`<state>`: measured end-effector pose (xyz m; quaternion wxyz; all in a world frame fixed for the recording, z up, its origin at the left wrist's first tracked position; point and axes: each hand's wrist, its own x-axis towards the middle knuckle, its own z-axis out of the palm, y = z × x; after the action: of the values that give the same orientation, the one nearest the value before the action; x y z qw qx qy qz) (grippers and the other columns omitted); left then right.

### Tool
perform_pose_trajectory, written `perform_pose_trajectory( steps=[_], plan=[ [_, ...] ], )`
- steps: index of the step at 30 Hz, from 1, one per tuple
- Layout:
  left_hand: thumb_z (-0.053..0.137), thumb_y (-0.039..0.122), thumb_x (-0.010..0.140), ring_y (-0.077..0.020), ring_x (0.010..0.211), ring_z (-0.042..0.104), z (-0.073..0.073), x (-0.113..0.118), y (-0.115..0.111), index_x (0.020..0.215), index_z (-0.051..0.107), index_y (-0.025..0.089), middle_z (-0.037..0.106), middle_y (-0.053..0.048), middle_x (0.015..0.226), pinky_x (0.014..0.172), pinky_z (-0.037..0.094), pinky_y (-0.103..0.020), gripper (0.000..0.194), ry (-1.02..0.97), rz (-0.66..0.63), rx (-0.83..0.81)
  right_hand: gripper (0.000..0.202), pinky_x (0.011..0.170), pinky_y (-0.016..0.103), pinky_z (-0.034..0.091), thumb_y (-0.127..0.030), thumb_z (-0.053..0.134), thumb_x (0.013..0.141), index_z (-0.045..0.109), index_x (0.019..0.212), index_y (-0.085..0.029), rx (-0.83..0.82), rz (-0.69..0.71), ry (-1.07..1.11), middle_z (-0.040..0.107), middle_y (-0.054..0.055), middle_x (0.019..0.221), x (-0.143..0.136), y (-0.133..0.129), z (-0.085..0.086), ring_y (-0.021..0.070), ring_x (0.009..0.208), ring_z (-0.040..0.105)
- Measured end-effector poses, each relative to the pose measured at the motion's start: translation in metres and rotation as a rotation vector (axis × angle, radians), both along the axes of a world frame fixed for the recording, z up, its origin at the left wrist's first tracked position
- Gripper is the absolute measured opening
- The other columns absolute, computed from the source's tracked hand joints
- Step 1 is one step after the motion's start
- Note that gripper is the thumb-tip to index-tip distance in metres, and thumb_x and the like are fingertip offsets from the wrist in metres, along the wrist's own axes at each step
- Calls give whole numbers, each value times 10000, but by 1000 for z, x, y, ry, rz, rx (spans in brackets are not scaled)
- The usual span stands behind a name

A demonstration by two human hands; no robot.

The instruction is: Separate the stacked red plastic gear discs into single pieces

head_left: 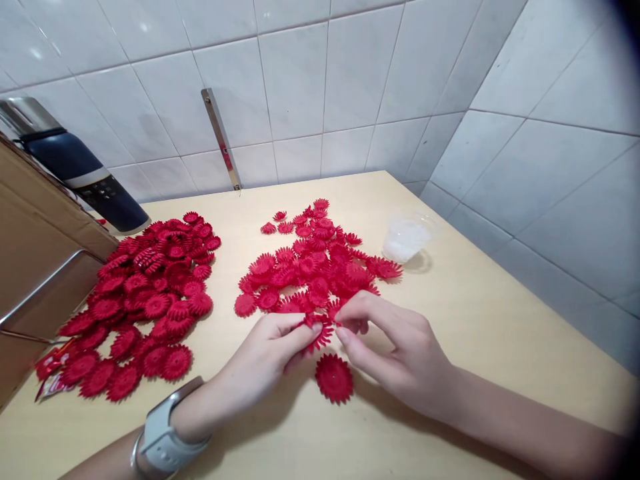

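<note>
My left hand pinches a red fringed flower piece between thumb and fingers. Close beside it, my right hand has its thumb and index finger pinched together at the edge of the same piece; whether it grips a petal there is hard to make out. A single round red flower piece lies flat on the table just below the hands. Behind them spreads a loose pile of red flower pieces, partly covered by my fingers.
At the left is a larger heap of red flower pieces, beside a cardboard box and a dark blue bottle. A clear plastic cup with white contents stands at the right. Tiled walls border the table.
</note>
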<state>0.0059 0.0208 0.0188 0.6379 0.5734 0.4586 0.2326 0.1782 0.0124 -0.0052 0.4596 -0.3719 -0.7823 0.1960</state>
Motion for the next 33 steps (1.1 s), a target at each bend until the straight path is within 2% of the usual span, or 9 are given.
perform_pose_trajectory(
  steps=[2, 4, 9, 12, 16, 21, 27, 30, 33],
  plan=[
    [452, 309, 833, -90, 500, 262, 2, 1, 0, 537, 373, 171, 312, 52, 527, 475, 199, -229, 337, -38, -46, 7, 52, 515, 258, 419, -183, 503, 801, 525, 756, -170, -248, 32, 54, 540, 12, 627, 0, -1, 3, 130, 558, 496],
    [432, 298, 844, -93, 516, 270, 4, 1, -1, 551, 375, 171, 316, 48, 545, 487, 210, -226, 325, -45, -85, 45, 87, 502, 249, 399, -238, 532, 796, 513, 733, -181, -425, 70, 101, 515, -7, 609, 0, -2, 5, 123, 549, 476],
    [405, 292, 865, -100, 566, 308, 5, 0, -3, 582, 405, 169, 326, 39, 590, 528, 249, -218, 308, 113, -67, 254, 165, 459, 224, 334, -230, 532, 798, 484, 646, -187, -628, 143, 273, 489, -30, 557, -2, -7, 8, 94, 494, 425],
    [396, 279, 874, -90, 545, 312, 0, -3, -5, 575, 380, 170, 339, 47, 574, 514, 245, -211, 319, 239, -43, 442, 158, 443, 202, 318, -282, 557, 804, 542, 687, -178, -858, 219, 418, 509, -35, 560, -5, -9, 9, 76, 481, 433],
    [400, 177, 864, -78, 511, 337, -8, -5, -7, 571, 347, 169, 379, 51, 551, 502, 245, -207, 298, 368, -47, 718, 188, 404, 185, 262, -334, 618, 764, 597, 692, -162, -1055, 222, 619, 423, -70, 468, -7, -8, 6, 45, 414, 341],
    [423, 96, 842, -72, 497, 358, -11, -7, -7, 582, 379, 161, 394, 48, 545, 501, 271, -192, 271, 407, -69, 1012, 148, 387, 168, 245, -293, 681, 713, 616, 695, -161, -1171, 270, 766, 417, -80, 440, -7, -8, 4, 31, 390, 308],
    [416, 90, 837, -90, 494, 385, -14, -8, -7, 588, 464, 144, 461, 15, 538, 486, 292, -210, 260, 514, -85, 1220, 101, 394, 153, 265, -256, 681, 718, 627, 702, -172, -1180, 289, 838, 415, -79, 428, -7, -9, 4, 31, 398, 330],
    [425, 64, 806, -101, 462, 340, -16, -6, -7, 546, 457, 154, 434, 18, 490, 453, 258, -233, 277, 601, -44, 1399, 85, 406, 153, 297, -241, 673, 727, 630, 696, -174, -1194, 319, 863, 394, -82, 414, -7, -10, 4, 34, 394, 338],
    [415, 67, 806, -115, 452, 311, -17, -3, -7, 541, 448, 167, 410, 24, 476, 439, 229, -256, 285, 687, -66, 1521, 86, 400, 156, 300, -229, 661, 737, 625, 684, -172, -1188, 321, 855, 387, -84, 403, -8, -11, 3, 34, 380, 337]
  ],
)
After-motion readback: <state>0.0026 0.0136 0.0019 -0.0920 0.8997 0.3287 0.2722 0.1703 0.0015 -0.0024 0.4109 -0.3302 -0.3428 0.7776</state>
